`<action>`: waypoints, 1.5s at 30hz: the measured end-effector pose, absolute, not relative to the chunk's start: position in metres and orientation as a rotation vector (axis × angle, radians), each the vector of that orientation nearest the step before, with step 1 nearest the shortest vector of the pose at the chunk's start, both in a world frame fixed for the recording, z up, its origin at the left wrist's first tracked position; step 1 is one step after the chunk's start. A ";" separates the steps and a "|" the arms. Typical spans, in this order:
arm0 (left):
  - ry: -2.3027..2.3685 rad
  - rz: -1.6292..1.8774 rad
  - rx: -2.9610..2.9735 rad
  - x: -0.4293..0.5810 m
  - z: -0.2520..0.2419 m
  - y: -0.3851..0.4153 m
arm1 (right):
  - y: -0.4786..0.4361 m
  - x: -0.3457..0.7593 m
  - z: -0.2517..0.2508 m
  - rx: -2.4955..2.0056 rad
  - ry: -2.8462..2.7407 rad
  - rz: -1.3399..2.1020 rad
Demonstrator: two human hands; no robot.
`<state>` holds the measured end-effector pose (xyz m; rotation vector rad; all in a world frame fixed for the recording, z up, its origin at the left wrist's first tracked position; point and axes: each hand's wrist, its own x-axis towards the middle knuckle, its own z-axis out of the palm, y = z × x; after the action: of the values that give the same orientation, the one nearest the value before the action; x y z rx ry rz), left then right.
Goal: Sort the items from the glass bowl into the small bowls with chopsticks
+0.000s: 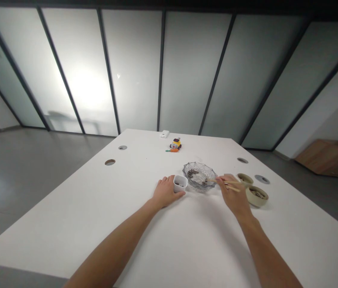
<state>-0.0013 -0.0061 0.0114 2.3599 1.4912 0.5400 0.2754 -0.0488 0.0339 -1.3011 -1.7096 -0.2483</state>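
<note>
My left hand [166,192] is wrapped around the side of a small white cup [180,189], thumb in front and fingers behind. A few small dark pieces lie inside the cup. Just right of it stands a clear faceted glass bowl [200,186] with several small dark pieces clustered on its left side. In my right hand [231,192] is a pair of wooden chopsticks [212,180], their tips reaching into the bowl beside a few dark pieces. Whether the tips pinch one is too small to tell.
Beyond my right hand, two pale round containers [255,201] stand together; the nearer one holds brownish pieces. Farther back on the white table [97,208] are a yellow toy vehicle [175,143], an orange carrot-shaped item [174,151] and a white box [164,134]. Round holes [110,162] pierce the tabletop.
</note>
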 end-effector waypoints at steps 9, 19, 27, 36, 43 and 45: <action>1.483 0.562 2.374 -0.001 0.014 -0.007 | -0.045 0.280 0.028 -1.287 -1.762 -0.180; 1.486 0.568 2.368 -0.001 0.012 -0.007 | -0.044 0.280 0.026 -1.291 -1.692 -0.140; 1.478 0.565 2.366 0.000 0.009 -0.005 | -0.054 0.262 0.037 -1.237 -1.375 0.027; 1.488 0.559 2.362 0.000 0.015 -0.008 | -0.061 0.245 0.042 -1.204 -1.518 -0.109; 1.510 0.516 2.360 0.000 0.015 -0.008 | -0.055 0.269 0.040 -1.265 -1.754 -0.322; 1.502 0.522 2.360 0.000 0.014 -0.007 | -0.052 0.271 0.038 -1.269 -1.769 -0.324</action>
<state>-0.0001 -0.0072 0.0140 2.3597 1.5017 0.5217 0.2712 -0.0524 0.0377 -1.2686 -1.7690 -0.3238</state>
